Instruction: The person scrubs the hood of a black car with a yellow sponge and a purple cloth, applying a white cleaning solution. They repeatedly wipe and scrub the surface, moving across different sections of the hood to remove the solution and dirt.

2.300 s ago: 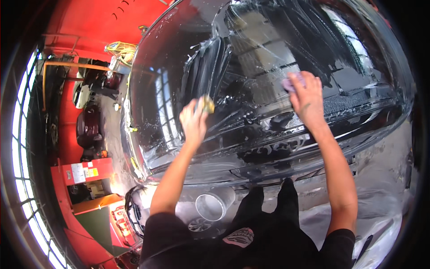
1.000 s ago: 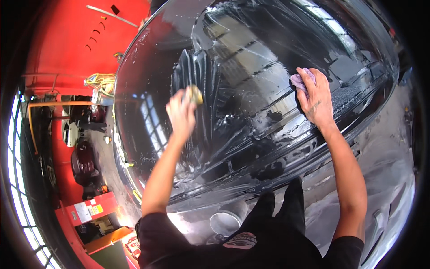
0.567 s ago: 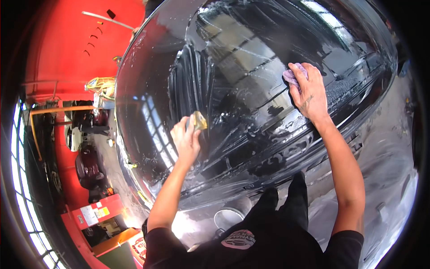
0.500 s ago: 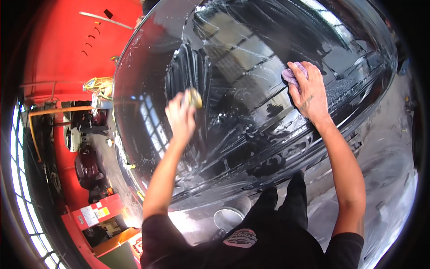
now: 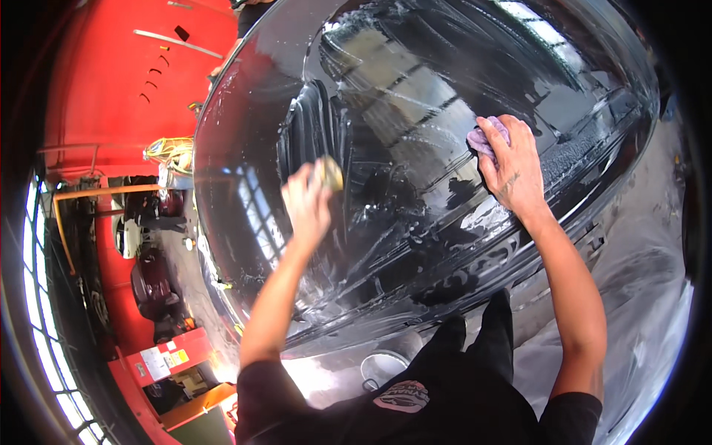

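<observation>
A large black car panel [image 5: 400,148], wet and streaked with whitish suds, curves beneath both my hands. My left hand [image 5: 306,211], somewhat blurred, is closed around a small yellowish sponge [image 5: 331,175] over a soapy part left of the middle. Farther right, my right hand [image 5: 519,170] presses a crumpled purple cloth [image 5: 486,136] against the panel, its fingers bent over the top. The undersides of the sponge and cloth are hidden.
By my feet stands a pale bucket [image 5: 383,367]. A bundle of yellow cords [image 5: 170,151] hangs beside the red wall [image 5: 111,81]. Another person [image 5: 252,18] shows partly past the car's far left edge. An orange pipe [image 5: 111,188] lies left.
The view has shifted slightly, so the surroundings sit a little lower and farther right. Both hands keep their grips, and more of the other person shows at the far left edge.
</observation>
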The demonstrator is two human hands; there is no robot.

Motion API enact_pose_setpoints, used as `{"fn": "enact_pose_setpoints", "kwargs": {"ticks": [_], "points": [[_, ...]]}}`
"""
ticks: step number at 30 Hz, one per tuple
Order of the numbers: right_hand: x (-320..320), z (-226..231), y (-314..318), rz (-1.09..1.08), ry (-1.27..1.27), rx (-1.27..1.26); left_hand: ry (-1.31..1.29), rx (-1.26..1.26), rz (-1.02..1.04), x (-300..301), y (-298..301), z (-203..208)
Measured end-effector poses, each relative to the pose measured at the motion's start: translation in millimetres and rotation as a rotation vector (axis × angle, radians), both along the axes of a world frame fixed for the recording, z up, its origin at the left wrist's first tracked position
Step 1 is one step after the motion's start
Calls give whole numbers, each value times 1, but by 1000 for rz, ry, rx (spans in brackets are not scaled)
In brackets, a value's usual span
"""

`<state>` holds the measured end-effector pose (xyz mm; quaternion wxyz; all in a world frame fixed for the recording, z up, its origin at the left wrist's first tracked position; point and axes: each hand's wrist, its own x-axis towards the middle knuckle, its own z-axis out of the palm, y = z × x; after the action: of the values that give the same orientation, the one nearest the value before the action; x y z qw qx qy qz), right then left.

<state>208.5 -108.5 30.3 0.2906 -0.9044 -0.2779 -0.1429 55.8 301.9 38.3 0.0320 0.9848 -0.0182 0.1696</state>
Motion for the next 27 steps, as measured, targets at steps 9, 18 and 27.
{"fn": "enact_pose_setpoints", "kwargs": {"ticks": [9, 18, 27], "points": [[3, 8, 5, 42, -38, 43, -57, 66, 141, 129, 18, 6], [1, 9, 8, 42, -19, 60, -89, 58, -17, 147, 26, 10], [3, 1, -2, 25, -21, 52, -11, -18, 11, 24, -27, -5]]}}
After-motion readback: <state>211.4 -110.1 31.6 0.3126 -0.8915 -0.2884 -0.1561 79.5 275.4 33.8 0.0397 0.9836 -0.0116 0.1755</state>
